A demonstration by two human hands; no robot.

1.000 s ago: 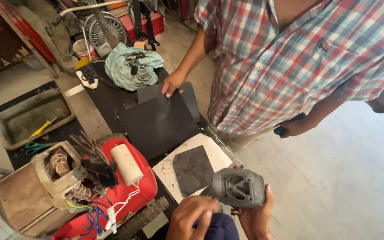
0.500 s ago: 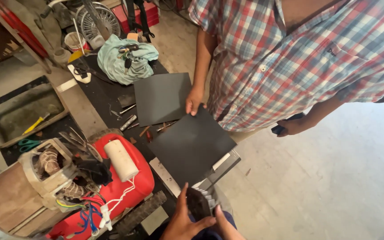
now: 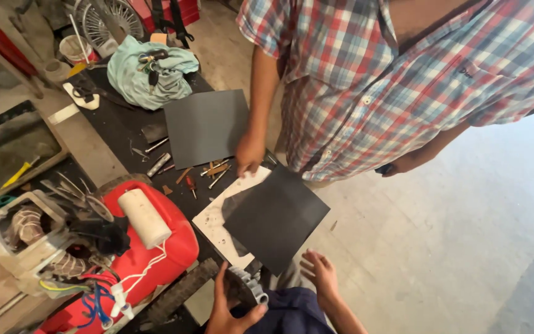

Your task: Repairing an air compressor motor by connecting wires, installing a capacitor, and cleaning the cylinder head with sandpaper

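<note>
My left hand [image 3: 225, 311] is at the bottom edge, curled around a grey ribbed metal housing [image 3: 250, 289] resting on my lap. My right hand [image 3: 321, 276] is free beside it, fingers spread, just below the near corner of a black square sheet [image 3: 276, 216]. That sheet lies tilted over a white board [image 3: 212, 224] at the bench's edge. Another person in a plaid shirt [image 3: 366, 80] stands across from me, with one hand [image 3: 250, 153] resting on the bench between this sheet and a second dark sheet [image 3: 207, 127].
A red motor unit [image 3: 156, 253] with a white cylinder [image 3: 144, 218] and loose wires sits at left beside an open motor casing [image 3: 29, 238]. Screws and small tools [image 3: 208, 172] lie scattered mid-bench. A teal cloth with keys [image 3: 149, 74] is farther back. Bare concrete floor [image 3: 465, 247] at right.
The grey housing went from raised in my right hand down to my lap, in my left hand. My right hand let go. The other person's hand and a black sheet moved toward me.
</note>
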